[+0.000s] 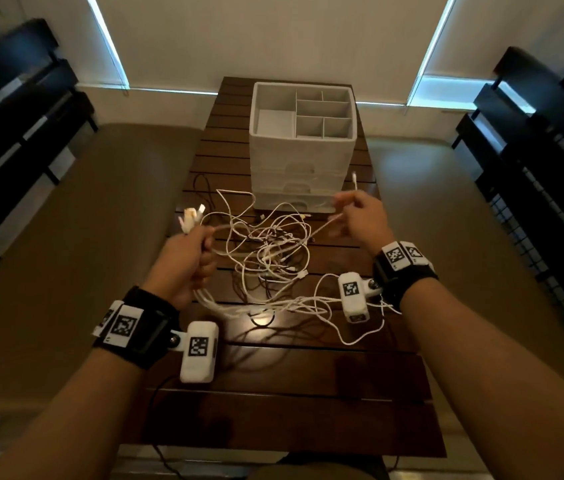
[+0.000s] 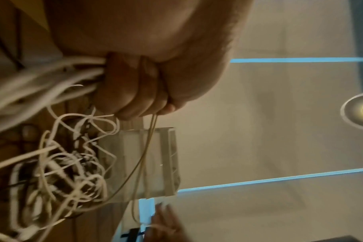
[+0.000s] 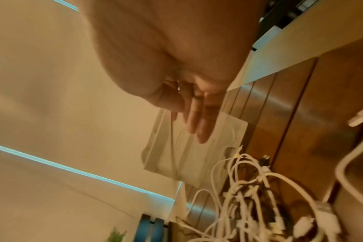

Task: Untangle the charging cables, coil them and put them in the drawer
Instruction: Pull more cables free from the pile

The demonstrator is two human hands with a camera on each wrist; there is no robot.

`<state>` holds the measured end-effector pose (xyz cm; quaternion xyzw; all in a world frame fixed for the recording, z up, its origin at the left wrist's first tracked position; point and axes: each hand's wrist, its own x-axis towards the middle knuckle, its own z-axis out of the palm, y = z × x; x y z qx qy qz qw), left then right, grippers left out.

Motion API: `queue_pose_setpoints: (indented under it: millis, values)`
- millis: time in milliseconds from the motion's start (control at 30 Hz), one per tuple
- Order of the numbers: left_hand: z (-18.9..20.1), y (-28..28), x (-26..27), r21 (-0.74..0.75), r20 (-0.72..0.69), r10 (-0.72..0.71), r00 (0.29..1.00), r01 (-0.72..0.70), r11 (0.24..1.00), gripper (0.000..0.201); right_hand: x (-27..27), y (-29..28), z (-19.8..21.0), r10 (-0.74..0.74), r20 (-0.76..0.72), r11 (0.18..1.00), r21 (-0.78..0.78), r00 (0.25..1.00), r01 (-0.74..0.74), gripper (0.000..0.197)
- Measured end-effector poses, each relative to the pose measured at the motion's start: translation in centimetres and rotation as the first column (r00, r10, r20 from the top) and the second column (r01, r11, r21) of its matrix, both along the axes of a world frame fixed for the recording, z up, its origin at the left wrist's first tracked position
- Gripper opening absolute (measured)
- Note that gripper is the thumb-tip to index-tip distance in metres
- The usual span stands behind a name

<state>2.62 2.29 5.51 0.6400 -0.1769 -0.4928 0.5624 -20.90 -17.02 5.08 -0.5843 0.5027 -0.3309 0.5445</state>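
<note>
Gripping a thick bundle of smooth white cables (image 1: 204, 299) in my left hand (image 1: 183, 258), fingers curled tight round them, I had their plug ends (image 1: 192, 213) sticking up above my fist. Thin, round cords of the tangle (image 1: 270, 251) lay looped on the dark slatted wooden table (image 1: 273, 393), just before the white plastic drawer unit (image 1: 303, 147), its drawers closed. My right hand (image 1: 360, 216) pinched one slim cable (image 1: 355, 180), raised above the pile.
</note>
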Motion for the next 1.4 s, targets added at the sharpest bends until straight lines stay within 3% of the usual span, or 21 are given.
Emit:
queue_pose_setpoints:
  millis: [100, 167, 233, 300, 367, 433, 500, 633, 767, 933, 1133, 1233, 1300, 1400]
  values:
    - [-2.9, -0.3, -1.2, 0.196, 0.061, -0.116, 0.991, 0.102, 0.975, 0.032, 1.5, 0.7, 2.3, 0.037, 0.269, 0.999, 0.023, 0.963, -0.044, 0.030]
    - [-4.2, -0.7, -1.9, 0.243, 0.085, -0.098, 0.991, 0.075, 0.967, 0.033, 2.5, 1.4, 3.4, 0.031, 0.359, 0.999, 0.008, 0.933, -0.037, 0.025]
    - [-4.6, -1.1, -1.8, 0.214, 0.185, 0.029, 0.982, -0.069, 0.974, 0.024, 2.9, 2.2, 4.3, 0.041, 0.358, 0.998, -0.051, 0.933, -0.024, 0.026]
    - [-3.9, -1.5, -1.1, 0.096, 0.318, 0.222, 0.922, -0.264, 0.960, 0.017, 3.0, 3.2, 4.9, 0.088, 0.263, 0.989, -0.136, 0.961, -0.053, 0.023]
    - [-2.1, -1.7, -0.4, -0.068, 0.367, 0.351, 0.861, -0.352, 0.934, 0.017, 3.1, 4.2, 5.0, 0.165, 0.153, 0.970, -0.205, 0.974, -0.132, 0.039]
    - [0.2, -2.0, -0.7, -0.200, 0.356, 0.369, 0.858, -0.315, 0.928, 0.024, 3.4, 5.4, 4.9, 0.223, 0.146, 0.960, -0.205, 0.964, -0.191, 0.047]
    - [2.0, -2.4, -2.0, -0.256, 0.322, 0.277, 0.906, -0.198, 0.946, 0.035, 4.0, 6.6, 4.7, 0.261, 0.207, 0.954, -0.203, 0.943, -0.219, 0.032]
    - [4.3, -3.3, -5.2, -0.312, 0.262, 0.084, 0.961, 0.002, 0.950, 0.033, 5.0, 9.3, 4.9, 0.286, 0.298, 0.941, -0.269, 0.911, -0.208, 0.009]
    - [5.4, -4.0, -6.1, -0.376, 0.186, 0.097, 0.978, -0.021, 0.926, 0.036, 5.0, 11.1, 4.4, 0.311, 0.278, 0.931, -0.282, 0.909, -0.233, 0.006]
    - [5.5, -4.1, -6.2, -0.398, 0.207, 0.049, 0.977, 0.038, 0.917, 0.038, 4.6, 11.4, 4.2, 0.405, 0.279, 0.911, -0.210, 0.871, -0.356, 0.004]
    - [5.7, -4.0, -6.1, -0.418, 0.197, 0.073, 0.978, 0.016, 0.908, 0.043, 4.2, 11.5, 4.6, 0.424, 0.306, 0.900, -0.250, 0.853, -0.357, 0.005]
    - [5.9, -4.1, -5.8, -0.427, 0.180, 0.136, 0.974, -0.047, 0.903, 0.047, 4.1, 11.6, 4.2, 0.465, 0.178, 0.868, -0.281, 0.867, -0.408, 0.002]
    - [6.4, -3.8, -5.0, -0.457, 0.115, 0.125, 0.986, -0.059, 0.887, 0.050, 4.0, 10.3, 3.7, 0.475, -0.058, 0.814, -0.349, 0.878, -0.464, 0.010]
    - [7.5, -3.0, -3.5, -0.560, -0.109, 0.041, 0.993, -0.095, 0.823, 0.053, 3.6, 6.2, 1.3, 0.387, -0.414, 0.729, -0.410, 0.824, -0.548, 0.013]
